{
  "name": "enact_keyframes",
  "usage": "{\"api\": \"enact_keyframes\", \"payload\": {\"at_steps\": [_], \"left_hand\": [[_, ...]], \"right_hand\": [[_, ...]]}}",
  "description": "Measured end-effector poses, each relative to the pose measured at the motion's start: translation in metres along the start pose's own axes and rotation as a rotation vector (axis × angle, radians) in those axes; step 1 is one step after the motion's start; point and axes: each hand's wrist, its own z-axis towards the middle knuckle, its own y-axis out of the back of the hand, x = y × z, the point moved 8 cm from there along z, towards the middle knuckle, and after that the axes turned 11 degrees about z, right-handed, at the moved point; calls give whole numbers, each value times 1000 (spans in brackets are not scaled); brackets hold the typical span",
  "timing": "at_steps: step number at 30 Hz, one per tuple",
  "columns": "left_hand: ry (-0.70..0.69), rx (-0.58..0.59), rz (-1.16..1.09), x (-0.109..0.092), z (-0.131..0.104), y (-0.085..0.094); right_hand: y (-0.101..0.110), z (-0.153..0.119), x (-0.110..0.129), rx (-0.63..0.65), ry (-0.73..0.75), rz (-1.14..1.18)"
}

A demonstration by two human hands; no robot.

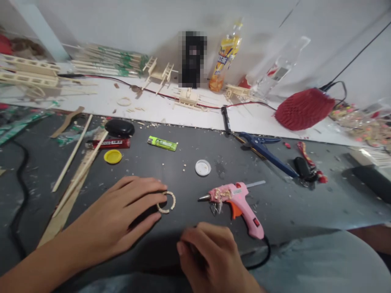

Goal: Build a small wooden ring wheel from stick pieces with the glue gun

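Observation:
My left hand [131, 213] lies over the grey tabletop with its fingers spread. Its fingertips touch the left side of a small pale ring [174, 200], which has a gap near its lower right. Nearer the table's front edge, my right hand [210, 254] is closed, thumb and fingers curled together; whatever it may hold is hidden. A pink glue gun [244, 203] lies on its side just beyond my right hand, nozzle pointing left. Between the ring and the back of the table sit a white cap [203, 167] and a green lighter [163, 143].
Left are wooden sticks [73, 152], a red lighter [111, 143] and a yellow cap [113, 156]. Blue pliers [269, 152] and keys [304, 169] lie right. Small wooden models [187, 97], a bottle [224, 57] and a red object [305, 109] line the white ledge [159, 115].

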Motion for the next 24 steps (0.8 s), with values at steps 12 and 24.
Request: {"api": "enact_keyframes", "payload": {"at_steps": [12,24], "left_hand": [[394,69,25,21,0,-23],[423,18,-10,27,12,-19]], "right_hand": [[12,120,-12,593,229,-456],[-31,129,-24,907,336,-480]]}}
